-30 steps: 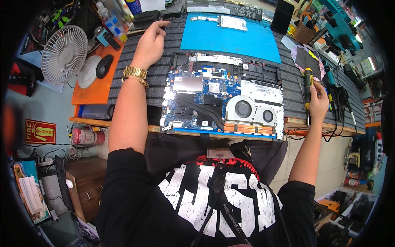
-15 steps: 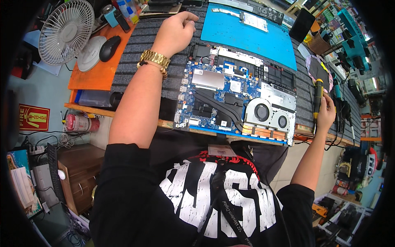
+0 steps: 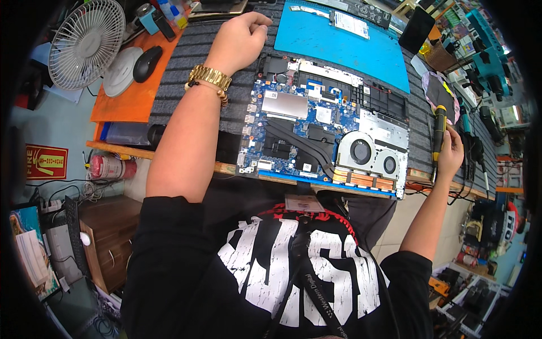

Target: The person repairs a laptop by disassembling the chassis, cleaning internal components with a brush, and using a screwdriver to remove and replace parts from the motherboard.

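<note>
An opened laptop (image 3: 299, 124) lies with its blue circuit board, copper heat pipes and two fans (image 3: 360, 151) showing. My left hand (image 3: 237, 45) is above it at the left, over the striped grey mat (image 3: 186, 62) beside the blue mat (image 3: 339, 56), fingers loosely bent and apart, nothing seen in them. My right hand (image 3: 450, 151) grips a yellow and black screwdriver (image 3: 440, 124) just right of the laptop. A silver drive (image 3: 350, 25) lies on the blue mat, with a black battery (image 3: 372, 17) behind it.
A white fan (image 3: 86, 42) and black mouse (image 3: 148, 64) are on the orange board (image 3: 110, 110) at left. At right are a black screen device (image 3: 416, 31), a basket (image 3: 439, 56), teal equipment (image 3: 486, 62), a pink-edged pouch (image 3: 437, 90) and cables.
The view has shifted, so the bench appears further right. My left hand has moved slightly rightward toward the blue mat. My right hand still holds the screwdriver in much the same place.
</note>
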